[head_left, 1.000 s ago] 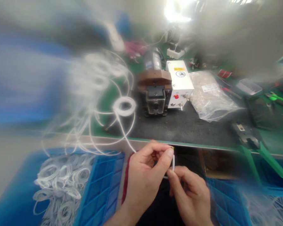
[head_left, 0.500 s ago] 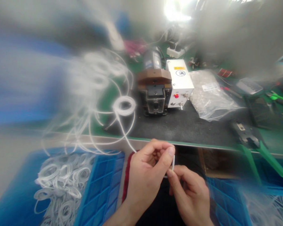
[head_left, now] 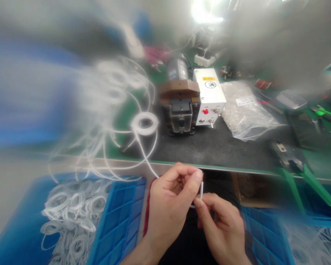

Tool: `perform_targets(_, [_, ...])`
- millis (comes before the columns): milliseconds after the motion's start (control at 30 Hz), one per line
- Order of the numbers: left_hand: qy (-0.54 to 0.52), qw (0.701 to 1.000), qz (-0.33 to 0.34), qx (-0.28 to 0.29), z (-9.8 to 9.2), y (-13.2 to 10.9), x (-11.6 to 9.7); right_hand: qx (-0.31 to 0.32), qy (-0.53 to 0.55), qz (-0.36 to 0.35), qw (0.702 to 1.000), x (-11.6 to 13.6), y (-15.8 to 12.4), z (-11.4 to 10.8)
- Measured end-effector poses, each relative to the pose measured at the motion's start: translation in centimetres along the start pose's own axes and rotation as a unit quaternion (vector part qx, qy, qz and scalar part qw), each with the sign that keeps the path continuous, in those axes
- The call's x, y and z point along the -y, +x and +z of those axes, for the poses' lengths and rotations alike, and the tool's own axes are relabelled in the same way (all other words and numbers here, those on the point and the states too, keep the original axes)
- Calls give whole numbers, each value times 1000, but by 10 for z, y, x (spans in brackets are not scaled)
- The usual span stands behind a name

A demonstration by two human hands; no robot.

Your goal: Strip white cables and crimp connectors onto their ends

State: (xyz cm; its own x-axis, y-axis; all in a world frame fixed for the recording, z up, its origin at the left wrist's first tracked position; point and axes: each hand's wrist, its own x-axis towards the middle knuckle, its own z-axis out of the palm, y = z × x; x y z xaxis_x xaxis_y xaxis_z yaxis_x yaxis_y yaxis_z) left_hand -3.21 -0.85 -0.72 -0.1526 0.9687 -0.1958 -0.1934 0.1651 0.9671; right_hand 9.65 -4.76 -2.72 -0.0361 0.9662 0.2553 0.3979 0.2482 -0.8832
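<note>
My left hand [head_left: 172, 202] pinches the tip of a white cable [head_left: 201, 189] between thumb and forefinger, where a small brownish end shows. Just below and to the right, my right hand [head_left: 220, 224] grips the same cable between thumb and forefinger. Beyond my left hand, a white cable runs up to a coil [head_left: 145, 124] on the bench. Behind the hands stands a dark machine [head_left: 181, 114] with a clear front cover, joined to a white control box [head_left: 210, 97] with a red lit switch.
Coiled white cables fill a blue crate [head_left: 116, 224] at left; another blue crate [head_left: 267, 232] is at lower right. Green-handled pliers [head_left: 295, 165] overhang the bench's right edge. A clear plastic bag [head_left: 244, 110] lies beside the control box.
Both hands have shifted very slightly left, and a little more of the brownish cable end shows at my left fingertips. Both hands keep their hold.
</note>
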Motion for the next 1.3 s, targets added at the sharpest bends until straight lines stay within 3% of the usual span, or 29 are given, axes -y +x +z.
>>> perform_targets(300, [-16,999,-37,-28,2,-1,2,1,9,18,1000,2,0,1])
perform_targets(500, [-54,994,-93,-20,4,-4,7,20,49,39,998,1,-1,-1])
perform_targets(767, [-66,993,-98,-4,5,-4,8,24,61,41,997,2,-2,-2])
perform_targets(900, [-76,995,-70,12,2,-3,5,9,47,25,999,1,-1,1])
perform_targets(1067, [-11,999,-9,37,-1,-3,-2,7,30,8,999,2,1,2])
perform_targets(1300, [71,996,46,8,-1,-5,-5,4,24,7,1000,2,-1,1])
